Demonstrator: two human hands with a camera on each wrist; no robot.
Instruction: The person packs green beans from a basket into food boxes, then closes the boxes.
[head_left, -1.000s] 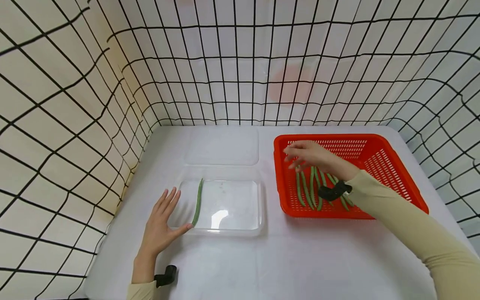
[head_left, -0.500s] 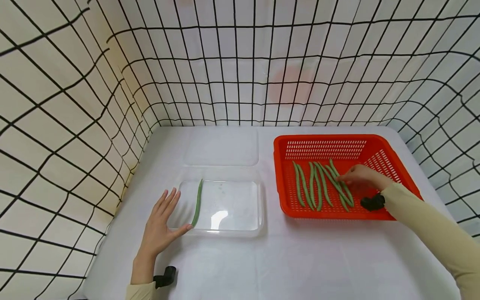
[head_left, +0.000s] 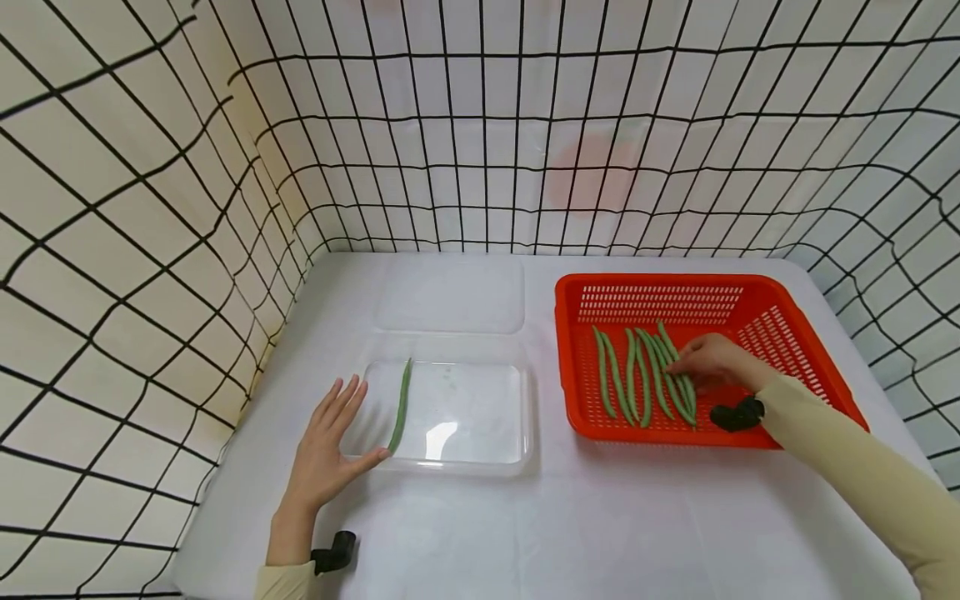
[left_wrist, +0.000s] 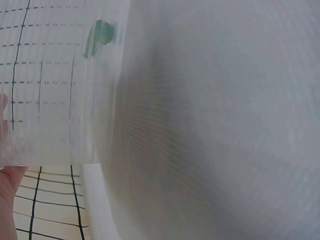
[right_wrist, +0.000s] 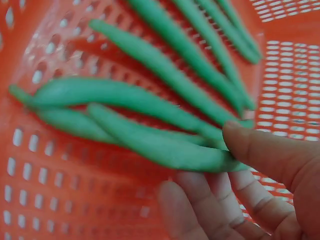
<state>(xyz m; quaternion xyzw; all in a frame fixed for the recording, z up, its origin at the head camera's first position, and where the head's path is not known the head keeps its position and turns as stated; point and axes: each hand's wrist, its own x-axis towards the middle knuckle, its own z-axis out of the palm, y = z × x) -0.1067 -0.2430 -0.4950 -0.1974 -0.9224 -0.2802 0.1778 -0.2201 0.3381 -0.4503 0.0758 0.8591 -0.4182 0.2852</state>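
- White smooth-covered table, beneath every other item here.
- Two pale yellow long sleeves, one on each arm; a small black wrist device is worn at the left wrist, a matching one at the right.
- Left hand: fingers straight and spread, thumb held wide; it flanks the near-left corner of the container, thumb tip at the near edge. Firmness of contact – cannot be told.
- Clear rectangular plastic container, shallow, left of the basket.
- Single long green bean, slender and slightly curved, lying inside the container near its left wall; its near end is by the left thumb. A blurred green end shows through the clear wall in the left wrist view.
- Bright red perforated plastic basket, rectangular with slotted walls, right of the container.
- Green bean in the fingers, above the basket floor, overlapping another bean.
- Right hand, reaching into the basket: thumb above, curled fingers below, pinching that bean by one end.
- Loose slender green beans, side by side on the basket floor, left of the right hand.
- Translucent flat rectangular panel, lying just beyond the container.
- Black wire grid, upright at the left, far and right sides.
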